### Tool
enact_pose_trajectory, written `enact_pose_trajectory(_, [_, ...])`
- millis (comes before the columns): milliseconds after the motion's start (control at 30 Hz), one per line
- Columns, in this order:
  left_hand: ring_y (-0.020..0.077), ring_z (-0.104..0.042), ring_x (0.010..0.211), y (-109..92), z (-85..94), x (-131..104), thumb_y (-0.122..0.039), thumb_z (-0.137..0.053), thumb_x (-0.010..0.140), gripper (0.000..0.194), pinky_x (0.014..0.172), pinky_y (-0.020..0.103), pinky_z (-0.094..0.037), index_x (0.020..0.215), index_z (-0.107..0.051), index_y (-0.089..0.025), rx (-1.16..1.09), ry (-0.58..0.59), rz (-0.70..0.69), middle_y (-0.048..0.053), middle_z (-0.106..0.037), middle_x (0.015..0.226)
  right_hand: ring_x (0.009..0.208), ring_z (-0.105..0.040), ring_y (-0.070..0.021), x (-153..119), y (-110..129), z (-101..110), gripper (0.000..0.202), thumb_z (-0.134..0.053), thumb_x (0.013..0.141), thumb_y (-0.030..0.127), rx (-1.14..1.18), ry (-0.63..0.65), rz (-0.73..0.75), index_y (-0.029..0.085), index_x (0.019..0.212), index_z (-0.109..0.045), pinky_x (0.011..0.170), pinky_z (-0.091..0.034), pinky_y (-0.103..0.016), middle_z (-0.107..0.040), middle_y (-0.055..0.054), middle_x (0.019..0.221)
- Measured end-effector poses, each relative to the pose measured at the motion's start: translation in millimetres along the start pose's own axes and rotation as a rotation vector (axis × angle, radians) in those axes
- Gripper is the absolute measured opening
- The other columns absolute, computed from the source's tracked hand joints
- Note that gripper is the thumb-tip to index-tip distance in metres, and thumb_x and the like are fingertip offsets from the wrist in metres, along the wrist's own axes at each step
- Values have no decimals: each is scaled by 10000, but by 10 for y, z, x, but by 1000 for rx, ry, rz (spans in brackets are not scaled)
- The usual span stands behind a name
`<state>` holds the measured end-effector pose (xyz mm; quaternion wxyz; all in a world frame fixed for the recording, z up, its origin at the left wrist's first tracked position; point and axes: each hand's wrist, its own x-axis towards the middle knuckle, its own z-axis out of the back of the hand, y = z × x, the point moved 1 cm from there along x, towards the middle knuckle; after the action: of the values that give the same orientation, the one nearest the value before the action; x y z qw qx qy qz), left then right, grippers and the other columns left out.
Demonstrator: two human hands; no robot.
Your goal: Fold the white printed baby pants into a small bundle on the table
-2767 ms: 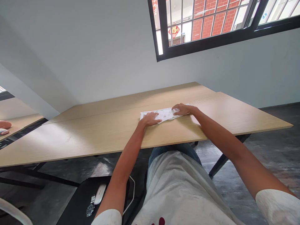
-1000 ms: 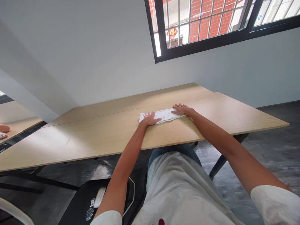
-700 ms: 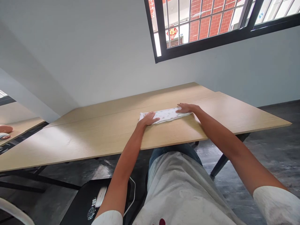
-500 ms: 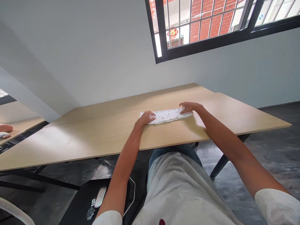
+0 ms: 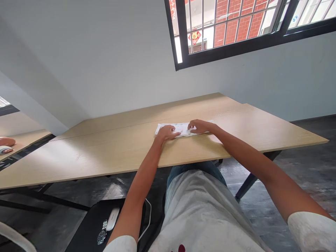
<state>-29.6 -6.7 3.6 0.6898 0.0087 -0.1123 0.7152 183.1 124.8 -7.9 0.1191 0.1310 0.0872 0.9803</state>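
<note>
Flat on the pale wood worktop [image 5: 105, 150], close to the near edge: white cloth [image 5: 183, 130] with small printed marks, folded into a long, narrow strip, long side running roughly left to right. Both hands down on it. At the left end, left hand [image 5: 168, 132], palm down, fingers bent, thumb pointing inward; grip partly spread, narrow gap between thumb and fingers. On the right half, right hand [image 5: 197, 126], fingers curled down towards the thumb; grip narrow, impossible to tell whether pinching fabric or only pressing. Strip of cloth visible between the hands, another bit at the far right end, past the right hand. Hands near each other, not touching.

Below the worktop, to the left: black seat [image 5: 86, 227], bearing a metal wristwatch [image 5: 102, 236] and, just beside, a smooth white oblong object [image 5: 112, 218]. White cable [image 5: 150, 213] curving down by the seat's right side. Behind the worktop: plain wall [image 5: 118, 70]; upper right, dark-framed window [image 5: 231, 49] with bars, red brick visible through it. At the far left edge, part of a second table [image 5: 25, 140], with a rounded reddish-brown form [image 5: 7, 141], too cut off to identify.
</note>
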Motion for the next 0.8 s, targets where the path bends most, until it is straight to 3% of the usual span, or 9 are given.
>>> enact_pose_trajectory(200, [367,-465,1334,-52,-35,-29,-732,-367,874,673,1124,620,-256,1247,-596,-221,86,144,33,138,-584,1386,830,-662,-211,-24,255,65,216,-707,786,278,98,96,60,171,966,-764,737,-497,-275,-727,-69,953])
enact_pose_trajectory(333, [372,-193,1501,12,-99,-20,-676,-419,875,728,1163,668,-123,1485,-367,-282,39,268,-5,101,-308,1604,870,-668,-181,-19,438,84,190,-677,804,307,347,184,175,180,905,-776,740,-499,-236,-739,-39,989])
enact_pose_trajectory(400, [373,-124,1518,50,-111,-5,-614,-443,884,739,1160,685,-92,1536,-277,-307,4,287,-20,70,-216,1637,947,-668,-187,-16,480,83,232,-671,811,338,448,225,198,169,927,-781,773,-503,-230,-727,-50,1081])
enact_pose_trajectory(533, [369,-134,1514,93,-97,27,-494,-470,909,640,1152,700,-75,1512,-342,-322,-3,148,-44,59,-288,1616,1136,-622,-226,-28,507,69,322,-683,829,396,562,322,250,150,1013,-780,908,-487,-255,-668,-95,1241])
enact_pose_trajectory(667, [335,-338,1429,56,-76,39,-303,-570,850,470,1164,653,-158,1320,-574,-297,-24,-91,-151,66,-492,1491,1210,-580,-236,-21,549,45,334,-697,842,430,566,338,306,173,1038,-779,1019,-435,-292,-639,-92,1294])
enact_pose_trajectory(733, [300,-471,1330,10,-80,37,-219,-585,796,386,1169,574,-245,1171,-663,-266,-66,-98,-238,59,-608,1360,1219,-573,-239,-7,573,48,330,-716,831,436,557,319,311,180,1028,-780,1043,-420,-304,-638,-88,1295])
enact_pose_trajectory(800, [267,-552,1248,-31,-95,33,-212,-569,784,356,1149,479,-337,1118,-685,-246,-115,-19,-316,46,-661,1273,1213,-575,-243,-11,602,68,343,-746,805,451,544,321,315,185,1019,-778,1057,-413,-312,-650,-82,1273])
